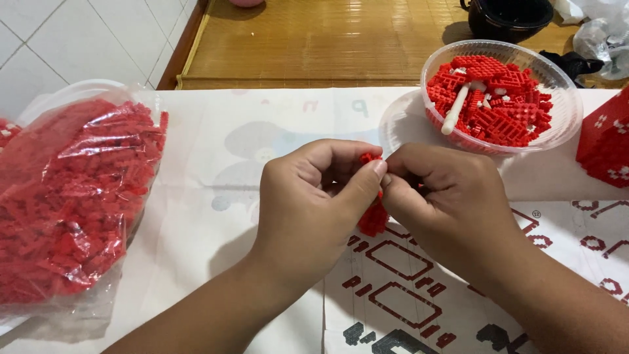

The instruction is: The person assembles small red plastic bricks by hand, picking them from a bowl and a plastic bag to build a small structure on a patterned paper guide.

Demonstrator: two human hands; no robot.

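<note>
My left hand and my right hand meet over the middle of the table. Both pinch a small assembly of red mini bricks. Its lower part pokes out below my thumbs and a bit of red shows above them; the rest is hidden by my fingers. Under my hands lies a printed instruction sheet with red outline diagrams.
A clear plastic bowl at the back right holds several red brick clusters and a white stick-shaped tool. A clear bag of loose red bricks fills the left side. A built red block stands at the right edge. A black pot sits on the mat beyond.
</note>
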